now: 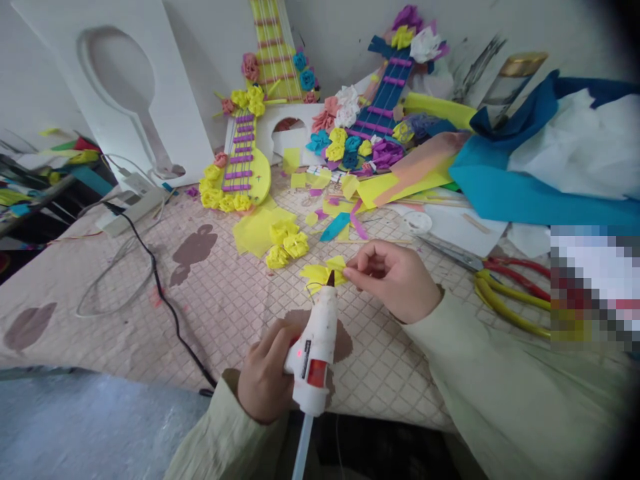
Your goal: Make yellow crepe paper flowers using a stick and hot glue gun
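My left hand (267, 370) is wrapped round the handle of a white hot glue gun (320, 327), a glue stick (303, 445) jutting from its rear. The gun's dark nozzle points up and away from me, at a piece of yellow crepe paper (316, 272). My right hand (395, 277) pinches the right end of that paper between thumb and fingertips. Whether nozzle and paper touch I cannot tell. Just beyond lie several yellow paper flowers (287, 243) beside a flat yellow sheet (253, 230).
Flower-trimmed model instruments, one yellow (257, 177) and one blue (385, 100), lean at the back. Large scissors (505, 280) and teal paper (525, 187) lie right. A black cable (160, 287) and a power strip (133, 207) are left, before a white cut-out board (175, 87).
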A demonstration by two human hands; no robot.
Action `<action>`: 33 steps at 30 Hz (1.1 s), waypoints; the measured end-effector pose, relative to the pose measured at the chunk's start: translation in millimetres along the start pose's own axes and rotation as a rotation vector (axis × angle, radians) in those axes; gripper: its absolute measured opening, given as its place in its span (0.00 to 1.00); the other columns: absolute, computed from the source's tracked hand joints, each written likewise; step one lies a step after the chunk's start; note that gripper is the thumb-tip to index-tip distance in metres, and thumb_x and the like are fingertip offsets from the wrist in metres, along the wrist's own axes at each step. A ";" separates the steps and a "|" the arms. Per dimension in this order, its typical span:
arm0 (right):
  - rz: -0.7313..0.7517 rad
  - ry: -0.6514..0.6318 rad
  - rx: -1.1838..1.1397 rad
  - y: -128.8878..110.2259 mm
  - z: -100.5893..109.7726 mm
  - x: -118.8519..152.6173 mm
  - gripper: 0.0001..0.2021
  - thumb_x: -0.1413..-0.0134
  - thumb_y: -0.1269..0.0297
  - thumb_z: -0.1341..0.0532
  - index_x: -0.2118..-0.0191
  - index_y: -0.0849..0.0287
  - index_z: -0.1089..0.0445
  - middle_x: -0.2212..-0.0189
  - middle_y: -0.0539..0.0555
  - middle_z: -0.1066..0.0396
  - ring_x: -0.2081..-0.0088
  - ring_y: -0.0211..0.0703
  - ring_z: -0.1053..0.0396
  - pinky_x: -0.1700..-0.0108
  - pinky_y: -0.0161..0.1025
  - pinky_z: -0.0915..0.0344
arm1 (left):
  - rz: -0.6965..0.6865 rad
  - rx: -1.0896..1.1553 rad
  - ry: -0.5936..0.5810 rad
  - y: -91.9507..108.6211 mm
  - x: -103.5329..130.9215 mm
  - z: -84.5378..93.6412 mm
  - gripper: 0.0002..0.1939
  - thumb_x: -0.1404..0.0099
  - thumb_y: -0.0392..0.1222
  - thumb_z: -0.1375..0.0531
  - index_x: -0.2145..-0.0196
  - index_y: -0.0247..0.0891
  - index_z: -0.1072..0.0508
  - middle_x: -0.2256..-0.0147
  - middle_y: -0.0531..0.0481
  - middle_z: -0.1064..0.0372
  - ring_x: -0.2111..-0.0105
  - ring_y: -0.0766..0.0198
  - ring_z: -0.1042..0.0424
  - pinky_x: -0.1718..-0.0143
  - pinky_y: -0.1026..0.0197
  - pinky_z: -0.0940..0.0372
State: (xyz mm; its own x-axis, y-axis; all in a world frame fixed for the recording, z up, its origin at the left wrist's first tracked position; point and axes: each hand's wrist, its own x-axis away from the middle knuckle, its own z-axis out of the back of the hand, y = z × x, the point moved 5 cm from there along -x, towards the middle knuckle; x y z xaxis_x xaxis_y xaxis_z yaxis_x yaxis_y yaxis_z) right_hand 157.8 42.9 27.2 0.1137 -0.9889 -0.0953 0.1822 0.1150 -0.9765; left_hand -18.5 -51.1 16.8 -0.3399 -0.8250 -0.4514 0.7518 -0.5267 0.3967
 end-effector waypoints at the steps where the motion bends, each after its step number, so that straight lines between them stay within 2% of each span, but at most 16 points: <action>1: 0.001 -0.001 -0.003 0.0 -0.2 0.1 0.11 0.61 0.65 0.37 0.79 0.58 0.43 0.77 0.50 0.33 0.79 0.33 0.37 0.79 0.32 0.39 | -0.002 -0.003 -0.001 -0.2 0.1 -0.2 0.08 0.43 0.42 0.44 0.66 0.36 0.37 0.74 0.48 0.35 0.77 0.65 0.33 0.79 0.65 0.35; 16: 0.023 -0.013 0.018 -2.5 -1.6 0.6 0.10 0.60 0.67 0.38 0.79 0.59 0.43 0.77 0.50 0.32 0.77 0.33 0.37 0.75 0.33 0.38 | -0.022 -0.006 0.040 2.1 0.9 0.2 0.04 0.43 0.36 0.44 0.68 0.35 0.37 0.75 0.49 0.36 0.78 0.68 0.35 0.80 0.67 0.38; 21: 0.017 -0.005 0.010 -2.8 -0.9 1.3 0.10 0.61 0.67 0.38 0.79 0.58 0.43 0.77 0.50 0.33 0.78 0.33 0.38 0.76 0.33 0.38 | 0.003 0.003 0.011 1.9 1.5 -0.7 0.04 0.43 0.34 0.44 0.67 0.35 0.36 0.75 0.49 0.36 0.78 0.68 0.35 0.79 0.67 0.38; 28: 0.022 -0.011 0.003 -4.2 -0.1 1.4 0.10 0.61 0.67 0.38 0.79 0.59 0.43 0.78 0.49 0.34 0.79 0.32 0.39 0.77 0.32 0.39 | 0.003 0.016 0.039 -0.7 3.2 -1.9 0.08 0.43 0.42 0.42 0.70 0.35 0.36 0.76 0.51 0.39 0.80 0.69 0.38 0.81 0.67 0.41; 33: 0.021 -0.013 0.001 -3.4 -0.6 1.4 0.10 0.61 0.68 0.38 0.79 0.59 0.43 0.78 0.49 0.34 0.79 0.32 0.39 0.78 0.33 0.39 | -0.001 0.019 0.035 0.0 1.7 -1.9 0.09 0.43 0.43 0.42 0.69 0.34 0.35 0.76 0.50 0.38 0.79 0.69 0.37 0.80 0.67 0.41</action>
State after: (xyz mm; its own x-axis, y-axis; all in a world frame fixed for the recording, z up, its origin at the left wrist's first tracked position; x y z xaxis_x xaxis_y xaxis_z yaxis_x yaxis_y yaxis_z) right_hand 156.7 41.1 30.2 0.1304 -0.9850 -0.1128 0.1806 0.1355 -0.9742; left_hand -18.0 -52.2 14.5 -0.3202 -0.8172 -0.4792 0.7405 -0.5314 0.4115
